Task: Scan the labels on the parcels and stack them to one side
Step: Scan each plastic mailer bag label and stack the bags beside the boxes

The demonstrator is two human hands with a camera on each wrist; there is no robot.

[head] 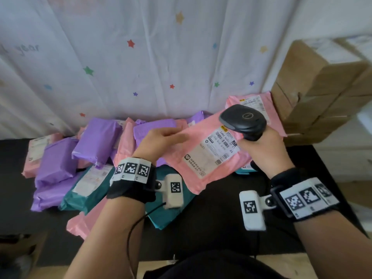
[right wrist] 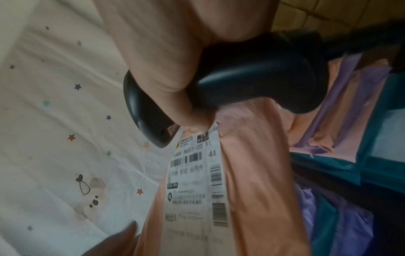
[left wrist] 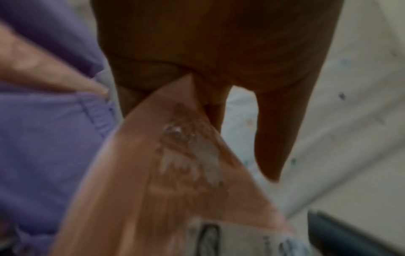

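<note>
Star-print curtain [head: 141, 57] behind black table [head: 221, 208]

Left hand [head: 159, 142] grip pinching; right hand [head: 261, 150] grip wrapped, forearms raised.

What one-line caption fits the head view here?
Left hand lifts a pink parcel while the right hand aims a black scanner at its label.

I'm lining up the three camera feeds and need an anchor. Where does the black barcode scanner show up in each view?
Head: the scanner is right of centre, gripped by the right hand over the pink parcel.
Left wrist: only a dark edge in the bottom right corner, probably the scanner.
Right wrist: centre, upper half, fingers wrapped round it.
Shared landmark: the pink parcel's white label.
</note>
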